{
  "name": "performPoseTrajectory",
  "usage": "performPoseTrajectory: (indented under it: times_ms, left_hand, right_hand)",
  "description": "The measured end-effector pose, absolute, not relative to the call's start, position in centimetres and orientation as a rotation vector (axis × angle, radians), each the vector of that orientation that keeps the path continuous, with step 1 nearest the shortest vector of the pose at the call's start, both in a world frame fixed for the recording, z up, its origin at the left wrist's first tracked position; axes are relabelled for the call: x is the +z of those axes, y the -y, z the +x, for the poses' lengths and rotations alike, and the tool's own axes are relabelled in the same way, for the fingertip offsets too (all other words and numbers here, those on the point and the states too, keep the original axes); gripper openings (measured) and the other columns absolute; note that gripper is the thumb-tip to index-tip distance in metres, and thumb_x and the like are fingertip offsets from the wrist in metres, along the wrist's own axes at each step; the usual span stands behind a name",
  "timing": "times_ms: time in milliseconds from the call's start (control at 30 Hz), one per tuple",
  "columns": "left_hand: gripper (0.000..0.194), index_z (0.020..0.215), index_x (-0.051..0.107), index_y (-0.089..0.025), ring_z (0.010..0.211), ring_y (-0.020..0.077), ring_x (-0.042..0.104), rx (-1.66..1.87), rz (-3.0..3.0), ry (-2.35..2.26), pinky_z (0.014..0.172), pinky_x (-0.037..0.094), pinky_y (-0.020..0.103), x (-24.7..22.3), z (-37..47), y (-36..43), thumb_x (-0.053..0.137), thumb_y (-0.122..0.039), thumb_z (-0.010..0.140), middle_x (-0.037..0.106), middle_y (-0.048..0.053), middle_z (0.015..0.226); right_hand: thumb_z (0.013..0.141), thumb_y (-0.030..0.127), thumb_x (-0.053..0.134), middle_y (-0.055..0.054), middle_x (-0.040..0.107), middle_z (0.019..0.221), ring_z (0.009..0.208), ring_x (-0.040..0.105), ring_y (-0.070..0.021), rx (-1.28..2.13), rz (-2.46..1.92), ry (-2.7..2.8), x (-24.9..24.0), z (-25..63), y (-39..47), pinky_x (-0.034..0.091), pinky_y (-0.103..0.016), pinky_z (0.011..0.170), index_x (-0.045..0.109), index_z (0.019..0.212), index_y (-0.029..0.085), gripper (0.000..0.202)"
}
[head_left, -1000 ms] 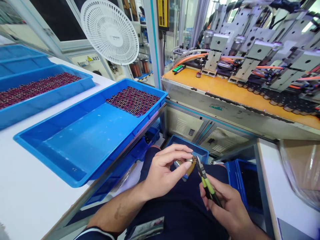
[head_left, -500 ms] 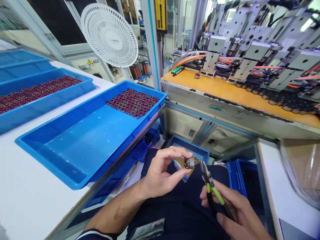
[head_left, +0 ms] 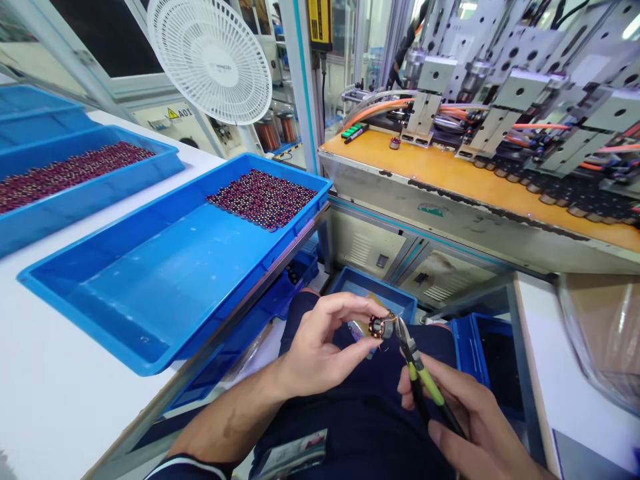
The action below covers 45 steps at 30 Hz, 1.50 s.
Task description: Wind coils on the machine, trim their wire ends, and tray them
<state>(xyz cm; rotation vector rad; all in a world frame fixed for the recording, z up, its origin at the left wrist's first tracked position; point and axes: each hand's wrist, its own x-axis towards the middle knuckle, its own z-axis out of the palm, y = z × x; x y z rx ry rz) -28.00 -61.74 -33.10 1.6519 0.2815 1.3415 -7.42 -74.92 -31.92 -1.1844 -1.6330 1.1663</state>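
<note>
Between thumb and fingers my left hand [head_left: 323, 343] pinches a small copper-wound motor stator [head_left: 381, 327], held above my lap. My right hand [head_left: 463, 407] grips diagonal cutters [head_left: 419, 370] with black and green handles. Their jaws point up at the stator's right side, by a thin wire end; whether they touch the wire I cannot tell. To the left, a long blue tray [head_left: 150, 267] has many similar wound stators [head_left: 265, 199] packed at its far end.
Another blue tray [head_left: 90, 192] of stators lies further left. A white fan [head_left: 215, 63] stands behind. On the right, a machine bench [head_left: 450, 160] carries fixtures and a row of parts. A blue bin [head_left: 407, 300] sits low ahead, with blue crates [head_left: 470, 350] at right.
The cutters have moved up and left to the stator. In my left hand the stator has turned, showing more of its wound end. The head view has shifted slightly.
</note>
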Motion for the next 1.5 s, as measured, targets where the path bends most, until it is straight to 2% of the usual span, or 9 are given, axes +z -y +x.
performPoseTrajectory:
  times_ms: [333,567,700,800,933,1033,1133,1267,1500]
  left_hand:
    - [0.063,0.126,0.047,-0.023,0.099,0.0186,0.071,1.301,1.631,-0.274,0.084,0.062,0.030,-32.9,-28.2,61.8,0.070,0.005,0.074,0.070,0.009,0.111]
    - [0.060,0.125,0.046,-0.022,0.098,0.0187,0.071,1.296,1.653,-0.295,0.083,0.063,0.030,-32.7,-28.2,61.8,0.069,0.003,0.076,0.071,0.010,0.109]
    - [0.063,0.126,0.046,-0.023,0.098,0.0184,0.071,1.288,1.638,-0.295,0.083,0.062,0.030,-32.7,-28.2,61.8,0.069,0.005,0.075,0.071,0.009,0.110]
    - [0.062,0.126,0.047,-0.023,0.098,0.0184,0.071,1.283,1.634,-0.312,0.083,0.062,0.030,-32.8,-28.2,61.8,0.070,0.004,0.075,0.071,0.008,0.110]
    - [0.061,0.125,0.049,-0.023,0.098,0.0180,0.071,1.281,1.616,-0.314,0.083,0.061,0.029,-32.9,-28.1,61.8,0.070,0.004,0.075,0.071,0.007,0.109]
    - [0.058,0.121,0.051,-0.024,0.098,0.0167,0.071,1.243,1.489,-0.317,0.084,0.060,0.028,-33.0,-28.0,61.5,0.072,0.003,0.074,0.072,0.006,0.107]
    - [0.058,0.116,0.051,-0.025,0.089,0.0153,0.073,1.082,1.123,-0.238,0.077,0.060,0.025,-33.2,-27.9,61.2,0.080,-0.007,0.070,0.073,0.003,0.100]
    - [0.060,0.113,0.051,-0.023,0.081,0.0151,0.074,0.892,0.631,-0.227,0.069,0.059,0.019,-33.0,-27.9,61.0,0.087,-0.021,0.065,0.071,0.000,0.091]
    - [0.053,0.109,0.056,-0.021,0.084,0.0160,0.075,0.849,0.429,-0.233,0.070,0.059,0.016,-33.1,-27.9,61.1,0.087,-0.021,0.066,0.072,0.001,0.093]
  right_hand:
    - [0.081,-0.002,0.053,-0.006,0.067,0.098,0.077,0.067,-0.0138,1.116,-1.175,1.495,-30.5,-8.7,73.7,0.059,-0.026,0.074,0.052,0.138,0.034,0.068]
    - [0.078,-0.003,0.052,-0.003,0.068,0.095,0.074,0.066,-0.0110,1.113,-1.186,1.488,-30.4,-9.0,73.5,0.058,-0.021,0.072,0.052,0.137,0.039,0.073]
    - [0.079,-0.001,0.054,-0.003,0.068,0.094,0.073,0.065,-0.0109,1.114,-1.193,1.476,-30.5,-8.9,73.4,0.057,-0.021,0.070,0.053,0.137,0.037,0.070]
    - [0.080,0.002,0.055,-0.004,0.067,0.088,0.072,0.065,-0.0116,1.096,-1.220,1.479,-30.4,-8.9,73.4,0.056,-0.019,0.067,0.057,0.134,0.033,0.062]
    - [0.083,0.005,0.056,-0.001,0.066,0.082,0.072,0.063,-0.0107,1.049,-1.273,1.499,-30.6,-8.8,73.4,0.054,-0.017,0.068,0.058,0.133,0.035,0.058]
    - [0.089,0.010,0.055,-0.002,0.066,0.089,0.074,0.063,-0.0099,1.085,-1.288,1.453,-31.0,-8.4,73.4,0.054,-0.016,0.070,0.053,0.136,0.036,0.053]
    - [0.092,0.017,0.056,-0.004,0.065,0.100,0.081,0.065,-0.0116,1.150,-1.280,1.417,-31.5,-8.0,73.3,0.056,-0.019,0.077,0.053,0.135,0.035,0.047]
    - [0.091,0.027,0.060,-0.006,0.066,0.102,0.082,0.066,-0.0139,1.272,-1.323,1.307,-32.4,-7.8,73.4,0.056,-0.022,0.080,0.056,0.132,0.031,0.041]
    - [0.087,0.038,0.065,-0.004,0.064,0.100,0.082,0.064,-0.0157,1.321,-1.402,1.100,-33.3,-8.4,73.9,0.055,-0.025,0.082,0.061,0.127,0.030,0.041]
